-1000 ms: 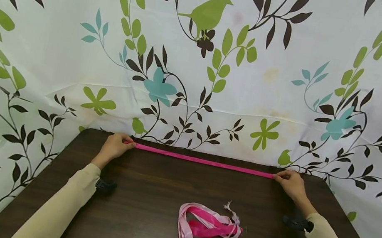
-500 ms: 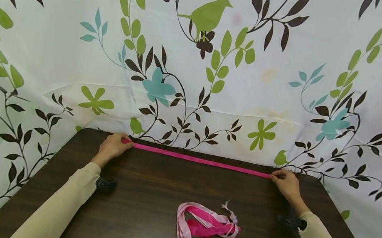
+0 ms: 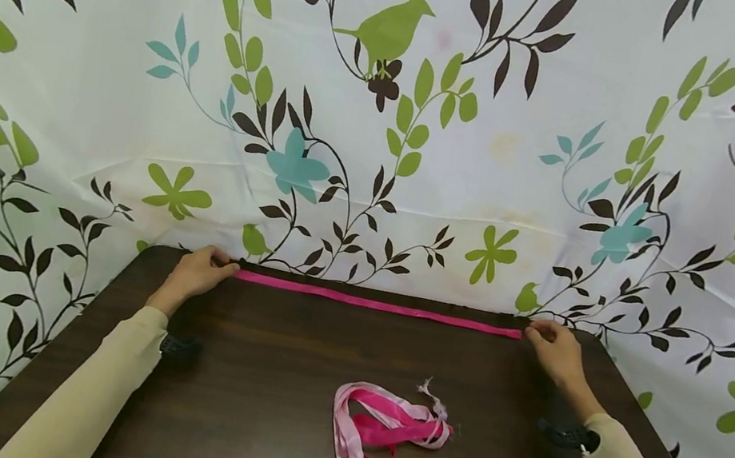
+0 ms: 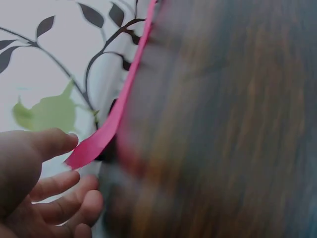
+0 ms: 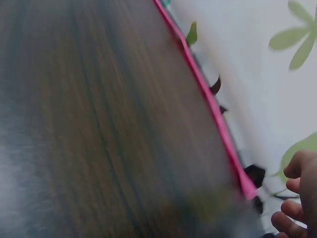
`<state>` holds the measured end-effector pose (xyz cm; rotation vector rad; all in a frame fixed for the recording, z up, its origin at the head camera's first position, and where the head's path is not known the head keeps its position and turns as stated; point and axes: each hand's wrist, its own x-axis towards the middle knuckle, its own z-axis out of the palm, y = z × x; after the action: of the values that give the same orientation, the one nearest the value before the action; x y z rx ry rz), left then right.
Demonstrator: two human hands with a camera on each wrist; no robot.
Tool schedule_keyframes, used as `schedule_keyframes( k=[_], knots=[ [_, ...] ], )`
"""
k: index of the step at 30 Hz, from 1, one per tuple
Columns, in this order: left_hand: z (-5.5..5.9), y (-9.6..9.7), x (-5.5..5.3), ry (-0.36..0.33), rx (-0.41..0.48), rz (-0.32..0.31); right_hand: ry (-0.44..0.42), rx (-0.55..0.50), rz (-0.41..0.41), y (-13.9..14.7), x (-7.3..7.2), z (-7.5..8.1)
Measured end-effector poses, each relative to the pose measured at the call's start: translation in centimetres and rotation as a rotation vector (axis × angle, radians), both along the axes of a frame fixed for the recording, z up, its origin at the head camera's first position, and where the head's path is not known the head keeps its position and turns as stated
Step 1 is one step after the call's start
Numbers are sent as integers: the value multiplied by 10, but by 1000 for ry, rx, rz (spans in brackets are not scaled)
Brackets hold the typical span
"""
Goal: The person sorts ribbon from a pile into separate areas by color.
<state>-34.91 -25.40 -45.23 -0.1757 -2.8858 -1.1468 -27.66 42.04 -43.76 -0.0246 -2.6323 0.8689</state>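
A bright pink ribbon (image 3: 377,304) lies stretched nearly straight along the far edge of the dark wooden table (image 3: 236,402). By its left end is my left hand (image 3: 195,275). In the left wrist view the thumb and fingers stand apart around the ribbon's loose end (image 4: 91,151), the thumb tip beside it. My right hand (image 3: 558,354) is just off the right end. The right wrist view has that end (image 5: 246,187) free, a gap between it and the fingers (image 5: 293,210). Both wrist views are blurred.
A loose bundle of light and bright pink ribbons (image 3: 392,433) lies on the middle front of the table. Behind the table hangs a white cloth (image 3: 368,140) printed with leaves, flowers and birds. Dark wrist straps (image 3: 569,436) show at both sleeves.
Both hands pinched the ribbon's ends earlier; now the fingers have let go. My left hand has moved left with the thumb and fingers parted. The ribbon now lies loose, and the view has shifted slightly.
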Motion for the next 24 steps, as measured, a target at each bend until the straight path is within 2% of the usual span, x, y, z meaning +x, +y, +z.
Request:
schedule_keyframes(
  k=[3,6,11,19,24],
  knots=[
    [7,-9,8,-24,-17,17,28,-10,27,-5,13,8],
    [15,-15,15,-10,-29,46,29,-17,51,-15,27,18],
    [31,-11,30,101,-57,63,3,20,139,-38,48,32],
    [63,28,52,332,-170,8,-116,63,389,-88,78,45],
    [76,60,68,411,-185,-74,-162,73,574,-124,92,47]
  ],
)
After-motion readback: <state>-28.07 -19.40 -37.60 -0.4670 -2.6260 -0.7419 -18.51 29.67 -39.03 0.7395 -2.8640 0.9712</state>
